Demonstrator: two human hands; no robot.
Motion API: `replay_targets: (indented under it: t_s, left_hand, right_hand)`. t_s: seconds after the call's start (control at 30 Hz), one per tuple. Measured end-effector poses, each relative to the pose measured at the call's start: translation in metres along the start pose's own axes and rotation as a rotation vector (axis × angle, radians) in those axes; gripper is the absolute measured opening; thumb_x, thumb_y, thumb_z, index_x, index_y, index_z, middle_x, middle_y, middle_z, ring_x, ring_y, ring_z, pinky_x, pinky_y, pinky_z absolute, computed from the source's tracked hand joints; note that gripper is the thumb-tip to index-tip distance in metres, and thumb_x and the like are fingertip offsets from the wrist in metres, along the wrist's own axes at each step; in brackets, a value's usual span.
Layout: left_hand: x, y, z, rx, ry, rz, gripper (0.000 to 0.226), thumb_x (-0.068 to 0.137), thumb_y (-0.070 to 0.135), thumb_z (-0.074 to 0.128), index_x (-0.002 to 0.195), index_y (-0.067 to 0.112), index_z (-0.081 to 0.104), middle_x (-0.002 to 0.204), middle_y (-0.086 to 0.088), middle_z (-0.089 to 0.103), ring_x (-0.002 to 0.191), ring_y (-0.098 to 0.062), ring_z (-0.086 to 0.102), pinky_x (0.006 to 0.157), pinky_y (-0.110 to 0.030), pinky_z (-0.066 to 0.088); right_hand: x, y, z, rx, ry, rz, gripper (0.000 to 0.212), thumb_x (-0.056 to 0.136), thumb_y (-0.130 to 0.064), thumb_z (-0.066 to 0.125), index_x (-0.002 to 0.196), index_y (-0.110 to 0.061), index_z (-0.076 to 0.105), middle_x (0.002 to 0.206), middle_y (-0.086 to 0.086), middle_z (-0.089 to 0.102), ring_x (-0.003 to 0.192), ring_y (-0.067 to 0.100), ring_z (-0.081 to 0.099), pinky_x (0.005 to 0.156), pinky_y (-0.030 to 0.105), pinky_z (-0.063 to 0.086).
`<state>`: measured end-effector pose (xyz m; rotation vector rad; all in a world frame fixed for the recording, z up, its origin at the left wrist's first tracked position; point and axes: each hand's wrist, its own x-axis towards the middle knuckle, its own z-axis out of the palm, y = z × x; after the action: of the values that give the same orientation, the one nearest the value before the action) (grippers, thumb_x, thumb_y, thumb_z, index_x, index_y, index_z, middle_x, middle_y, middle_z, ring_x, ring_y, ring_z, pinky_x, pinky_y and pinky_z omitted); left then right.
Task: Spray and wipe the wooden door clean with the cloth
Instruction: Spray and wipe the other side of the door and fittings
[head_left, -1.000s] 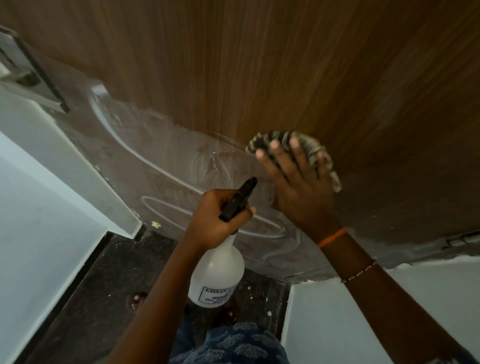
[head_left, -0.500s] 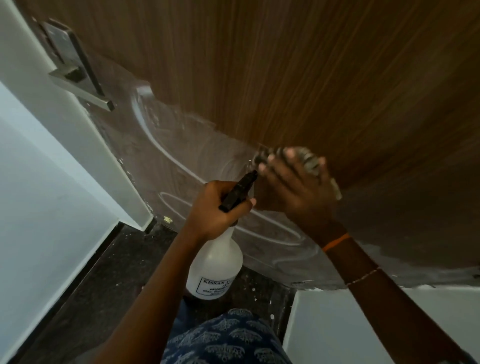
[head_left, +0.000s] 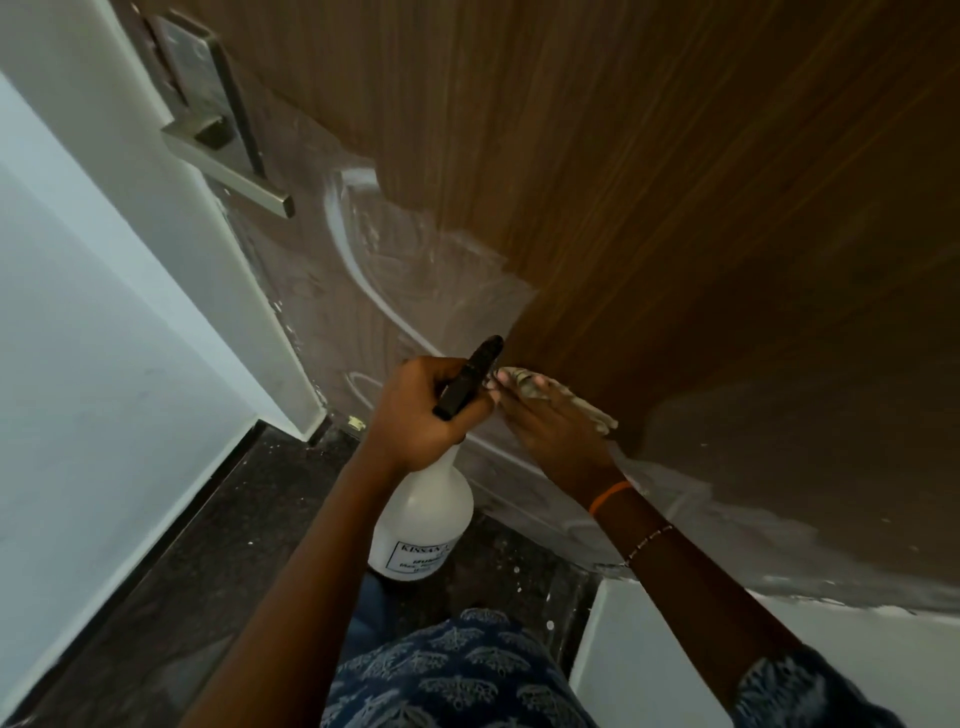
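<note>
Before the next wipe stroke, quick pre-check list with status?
1. Cloth pressed to the wooden door under right hand: ok.
2. Spray bottle secure in left hand grip: ok.
3. Nozzle clear of the right hand: not ok, it sits right at the fingertips.
4. Whitish film left to wipe, left of and below the cloth: ok.
5. Door handle out of the stroke path: ok.
6. Liquid level in bottle: cannot tell.

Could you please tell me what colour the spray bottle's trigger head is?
Black, above a translucent white spray bottle body; the head view shows it, gripped in the left hand.
</note>
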<state>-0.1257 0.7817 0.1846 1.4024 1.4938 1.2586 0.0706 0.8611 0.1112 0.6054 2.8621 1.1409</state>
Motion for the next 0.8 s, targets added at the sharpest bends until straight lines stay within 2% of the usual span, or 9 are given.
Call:
replay_targets:
  t_s: [0.07, 0.13, 0.27, 0.37, 0.43, 0.57, 0.67, 0.73, 0.8]
  left_hand:
    - [0.001, -0.004, -0.009, 0.005, -0.018, -0.008, 0.05, 0.073, 0.045, 0.059, 0.07, -0.005, 0.062, 0.055, -0.016, 0.056, 0.048, -0.031, 0.055, 0.05, -0.047, 0.046]
    - [0.0, -0.005, -0.014, 0.015, -0.031, 0.005, 0.047, 0.073, 0.044, 0.058, 0.071, -0.003, 0.062, 0.053, -0.01, 0.055, 0.047, -0.026, 0.053, 0.05, -0.043, 0.045]
    - [0.002, -0.005, -0.024, 0.021, -0.029, 0.028, 0.047, 0.075, 0.046, 0.058, 0.072, -0.001, 0.062, 0.054, -0.011, 0.055, 0.048, -0.028, 0.054, 0.05, -0.042, 0.045]
    - [0.004, -0.005, -0.03, -0.005, -0.027, 0.028, 0.046, 0.076, 0.045, 0.058, 0.072, -0.001, 0.061, 0.054, -0.004, 0.052, 0.047, -0.024, 0.053, 0.05, -0.04, 0.044]
    - [0.004, -0.006, -0.033, -0.03, -0.028, 0.032, 0.045, 0.077, 0.043, 0.059, 0.072, -0.002, 0.061, 0.053, 0.001, 0.05, 0.046, -0.018, 0.051, 0.049, -0.036, 0.043]
    - [0.004, -0.014, -0.042, -0.04, -0.01, 0.035, 0.041, 0.079, 0.039, 0.06, 0.069, -0.002, 0.059, 0.053, -0.005, 0.052, 0.046, -0.02, 0.053, 0.048, -0.033, 0.043]
    - [0.004, -0.021, -0.052, 0.006, 0.013, 0.05, 0.041, 0.079, 0.04, 0.058, 0.069, 0.0, 0.06, 0.053, -0.002, 0.055, 0.047, -0.011, 0.053, 0.05, -0.025, 0.043]
    - [0.004, -0.025, -0.059, 0.028, 0.025, 0.065, 0.043, 0.079, 0.042, 0.058, 0.07, 0.0, 0.061, 0.054, -0.001, 0.055, 0.048, -0.01, 0.053, 0.05, -0.02, 0.041]
    - [0.005, -0.028, -0.066, 0.047, 0.035, 0.077, 0.044, 0.079, 0.043, 0.057, 0.07, 0.001, 0.063, 0.054, -0.004, 0.057, 0.048, -0.015, 0.053, 0.049, -0.025, 0.041]
  right_hand:
    - [0.005, -0.002, -0.001, -0.013, -0.066, -0.016, 0.065, 0.07, -0.018, 0.079, 0.131, -0.012, 0.057, 0.139, 0.006, 0.054, 0.132, 0.021, 0.045, 0.113, 0.047, 0.013]
    - [0.011, 0.006, -0.012, 0.041, -0.004, 0.051, 0.065, 0.069, -0.013, 0.08, 0.13, -0.015, 0.059, 0.139, 0.004, 0.053, 0.135, 0.021, 0.04, 0.113, 0.052, 0.009]
    - [0.049, 0.051, -0.062, 0.187, 0.293, 0.293, 0.068, 0.089, -0.011, 0.064, 0.148, -0.016, 0.029, 0.157, 0.001, 0.023, 0.147, 0.023, 0.01, 0.114, 0.055, 0.012]
    - [0.083, 0.075, -0.093, 0.099, 0.527, 0.468, 0.036, 0.099, -0.014, 0.053, 0.135, -0.021, 0.054, 0.145, -0.004, 0.042, 0.136, 0.024, 0.033, 0.117, 0.049, 0.004]
    - [0.095, 0.074, -0.094, 0.069, 0.559, 0.483, 0.034, 0.101, -0.015, 0.048, 0.134, -0.02, 0.056, 0.142, -0.002, 0.049, 0.134, 0.024, 0.036, 0.117, 0.046, 0.009]
    - [0.089, 0.041, -0.06, 0.0, 0.414, 0.349, 0.049, 0.097, -0.018, 0.052, 0.145, -0.019, 0.041, 0.151, -0.003, 0.033, 0.14, 0.023, 0.028, 0.115, 0.044, 0.011]
    - [0.084, 0.005, -0.026, 0.021, 0.276, 0.215, 0.055, 0.094, -0.014, 0.049, 0.146, -0.013, 0.031, 0.154, 0.0, 0.022, 0.138, 0.023, 0.027, 0.114, 0.044, 0.013]
    - [0.083, -0.014, -0.008, 0.015, 0.164, 0.088, 0.063, 0.088, -0.019, 0.05, 0.146, -0.007, 0.027, 0.153, 0.005, 0.028, 0.136, 0.024, 0.033, 0.113, 0.042, 0.021]
    - [0.085, -0.026, -0.002, -0.007, 0.014, -0.02, 0.068, 0.079, -0.026, 0.055, 0.142, -0.009, 0.035, 0.147, 0.005, 0.043, 0.135, 0.021, 0.042, 0.113, 0.04, 0.026]
